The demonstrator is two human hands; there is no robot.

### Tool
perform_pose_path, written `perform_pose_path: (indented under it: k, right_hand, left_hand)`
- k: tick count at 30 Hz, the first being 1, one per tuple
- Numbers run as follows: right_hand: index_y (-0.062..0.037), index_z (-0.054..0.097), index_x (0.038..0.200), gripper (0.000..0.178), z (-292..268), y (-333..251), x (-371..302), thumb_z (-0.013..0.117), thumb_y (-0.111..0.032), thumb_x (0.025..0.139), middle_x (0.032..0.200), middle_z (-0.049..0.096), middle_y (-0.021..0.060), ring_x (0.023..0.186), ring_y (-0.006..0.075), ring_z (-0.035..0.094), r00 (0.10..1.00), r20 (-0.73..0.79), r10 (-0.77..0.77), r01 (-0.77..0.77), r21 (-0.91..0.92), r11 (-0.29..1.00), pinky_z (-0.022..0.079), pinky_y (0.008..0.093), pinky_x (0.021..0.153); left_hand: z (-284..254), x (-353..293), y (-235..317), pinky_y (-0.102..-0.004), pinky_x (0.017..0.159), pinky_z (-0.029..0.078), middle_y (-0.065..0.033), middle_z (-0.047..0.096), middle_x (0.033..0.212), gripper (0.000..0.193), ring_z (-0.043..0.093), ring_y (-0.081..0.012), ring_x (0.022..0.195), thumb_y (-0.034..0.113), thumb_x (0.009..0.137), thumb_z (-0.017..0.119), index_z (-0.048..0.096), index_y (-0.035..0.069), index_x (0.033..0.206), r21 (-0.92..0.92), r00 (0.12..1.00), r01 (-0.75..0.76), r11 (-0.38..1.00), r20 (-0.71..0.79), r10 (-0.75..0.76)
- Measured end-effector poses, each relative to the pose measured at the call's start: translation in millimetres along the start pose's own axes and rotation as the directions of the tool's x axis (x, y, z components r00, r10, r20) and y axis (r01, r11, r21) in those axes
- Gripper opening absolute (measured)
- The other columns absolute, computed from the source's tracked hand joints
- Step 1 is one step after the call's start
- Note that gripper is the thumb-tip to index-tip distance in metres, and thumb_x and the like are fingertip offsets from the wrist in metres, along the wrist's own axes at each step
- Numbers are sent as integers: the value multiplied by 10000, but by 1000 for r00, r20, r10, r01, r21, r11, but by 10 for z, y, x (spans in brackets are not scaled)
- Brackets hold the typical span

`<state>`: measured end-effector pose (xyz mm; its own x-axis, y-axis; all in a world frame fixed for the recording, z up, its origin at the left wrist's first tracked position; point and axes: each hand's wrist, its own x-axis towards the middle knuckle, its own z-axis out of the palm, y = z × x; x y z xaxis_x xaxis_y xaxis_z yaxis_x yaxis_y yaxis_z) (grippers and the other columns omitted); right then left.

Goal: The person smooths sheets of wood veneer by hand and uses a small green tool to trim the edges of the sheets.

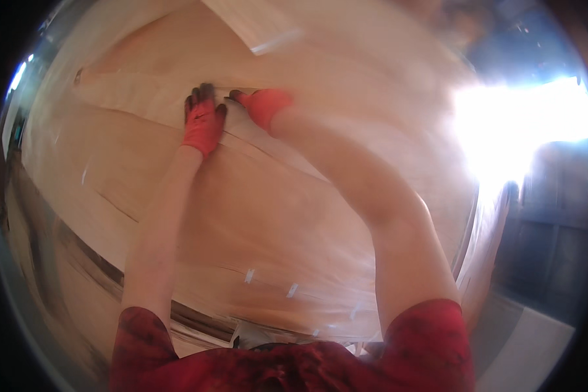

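Broad tan sheet (261,202) lies under your fingers, dark line crossing it on your side of them. Your left hand (204,121), red-gloved, palm down on sheet, fingers slightly spread. Your right hand (260,110) just beside it, fingers partly hidden; can't tell if they pinch anything. Your right forearm (353,170) blocks some sheet. Beyond fingers: pale strip (245,23). Nearer you: tape pieces (249,276). Well right of fingers: glare (529,124).

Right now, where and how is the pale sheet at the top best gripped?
Probably pinch the pale sheet by its near corner, coming from the near side, where the left hand and the right hand are: that corner juts this way; the far end is out of frame.
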<state>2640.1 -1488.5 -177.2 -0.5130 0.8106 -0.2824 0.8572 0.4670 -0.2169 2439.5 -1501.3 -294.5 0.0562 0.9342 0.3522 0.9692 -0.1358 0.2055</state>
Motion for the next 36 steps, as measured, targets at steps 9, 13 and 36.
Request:
perform_pose_path:
  k: [9, 13, 36]
  right_hand:
    - [-354, 400, 1484, 522, 615, 1927, -951, 390, -134, 1011, 1090, 674, 133, 982, 344, 682, 990, -110, -85, 90, 45, 995, 527, 406, 801]
    - [-377, 375, 1496, 546, 716, 2482, -1358, 361, -120, 1015, 1083, 678, 133, 986, 332, 685, 991, -125, -55, 67, 98, 993, 528, 410, 799]
    - [-382, 381, 1490, 559, 147, 3456, -2951, 430, -145, 986, 1056, 693, 83, 943, 314, 704, 994, 110, 9, -7, -16, 1000, 535, 434, 722]
  left_hand:
    - [-87, 72, 341, -501, 1192, 184, -225, 361, 1521, 603, 302, -397, 1418, 275, 960, 523, 346, -18, 1456, -54, 998, -27, 998, 54, 30]
    - [-112, 222, 730, -509, 1185, 191, -227, 357, 1524, 628, 293, -407, 1423, 248, 947, 555, 326, -10, 1471, 97, 992, -94, 991, 94, 85]
    - [397, -262, 3387, -479, 1211, 160, -259, 346, 1531, 578, 269, -408, 1444, 223, 976, 488, 334, -71, 1449, 14, 992, -74, 997, 101, 72]
